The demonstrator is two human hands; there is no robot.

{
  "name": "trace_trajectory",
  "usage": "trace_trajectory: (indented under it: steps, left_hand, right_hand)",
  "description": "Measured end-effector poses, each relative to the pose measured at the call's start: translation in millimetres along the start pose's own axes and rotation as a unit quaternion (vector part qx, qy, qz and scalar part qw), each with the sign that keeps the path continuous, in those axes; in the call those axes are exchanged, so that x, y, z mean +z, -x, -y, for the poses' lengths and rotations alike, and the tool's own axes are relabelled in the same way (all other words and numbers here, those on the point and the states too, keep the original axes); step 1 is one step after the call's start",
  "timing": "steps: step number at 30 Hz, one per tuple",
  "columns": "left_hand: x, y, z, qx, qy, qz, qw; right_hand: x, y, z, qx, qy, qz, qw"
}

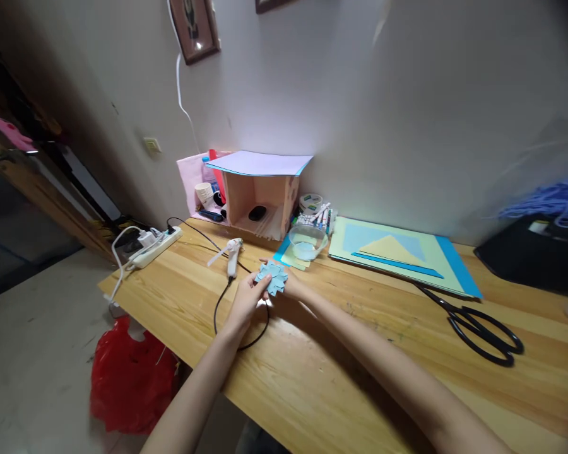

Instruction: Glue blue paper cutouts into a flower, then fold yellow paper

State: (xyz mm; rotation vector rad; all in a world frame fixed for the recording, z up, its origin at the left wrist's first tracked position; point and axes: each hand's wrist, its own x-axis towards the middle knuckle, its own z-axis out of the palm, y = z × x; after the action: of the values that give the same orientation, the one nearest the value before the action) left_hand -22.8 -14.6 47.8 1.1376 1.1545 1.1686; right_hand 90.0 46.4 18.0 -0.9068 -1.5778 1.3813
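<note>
A light blue paper flower [274, 277] with layered, pointed petals is held just above the wooden table. My left hand [250, 295] is closed on its left side, the thumb lying across the front. From the right, my right hand [293, 287] reaches behind the flower and holds it there; most of its fingers are hidden by the petals. A white hot glue gun [233, 257] stands on the table left of the flower, its black cord looping under my left wrist. Beyond my hands sits a clear plastic bowl [307, 241] with light blue paper pieces inside.
Black-handled scissors [483, 331] lie at the right, near a stack of coloured paper [402, 255]. A cardboard box [288, 195] stands against the wall beside markers [322, 216]. A power strip [156, 247] is at the left edge; a red plastic bag [127, 378] is below.
</note>
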Motion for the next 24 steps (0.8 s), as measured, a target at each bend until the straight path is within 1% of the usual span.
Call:
trace_trajectory:
  steps: [2,4,5,7,9,11,13,16,20,24]
  left_hand:
    - [17.5,-11.2,4.3,0.009,-0.016,0.002,1.000]
    - [36.8,-20.9,8.6,0.018,-0.038,0.007,0.999]
    - [47.1,-25.0,10.8,0.021,-0.049,0.011,0.999]
    - [67.4,-31.0,16.0,0.027,-0.066,0.024,0.997]
    - [85.1,-33.7,22.7,0.025,-0.070,0.047,0.996]
    - [97.3,-33.4,30.1,0.020,-0.070,0.071,0.995]
    - [102.8,-31.4,36.9,0.018,-0.077,0.091,0.993]
    - [101.6,-27.6,43.0,0.024,-0.099,0.106,0.989]
    - [97.3,-23.4,43.9,0.028,-0.132,0.111,0.985]
    - [98.4,-19.8,41.7,0.024,-0.119,0.106,0.987]
  right_hand:
    - [-32.5,30.1,-2.4,0.007,0.002,-0.027,1.000]
    - [-62.8,59.5,-4.6,0.045,-0.049,-0.100,0.993]
    - [-75.7,72.5,-5.4,0.061,-0.070,-0.121,0.988]
    - [-95.7,93.0,-6.6,0.066,-0.075,-0.148,0.984]
    - [-106.8,105.2,-8.0,0.056,-0.068,-0.167,0.982]
    - [-110.1,110.3,-10.3,0.053,-0.066,-0.181,0.980]
    - [-108.5,111.4,-13.4,0.057,-0.064,-0.188,0.978]
    - [-103.7,111.6,-17.9,0.061,-0.061,-0.191,0.978]
    - [-102.5,113.7,-20.1,0.067,-0.057,-0.187,0.978]
    - [-105.2,115.4,-18.8,0.070,-0.056,-0.178,0.980]
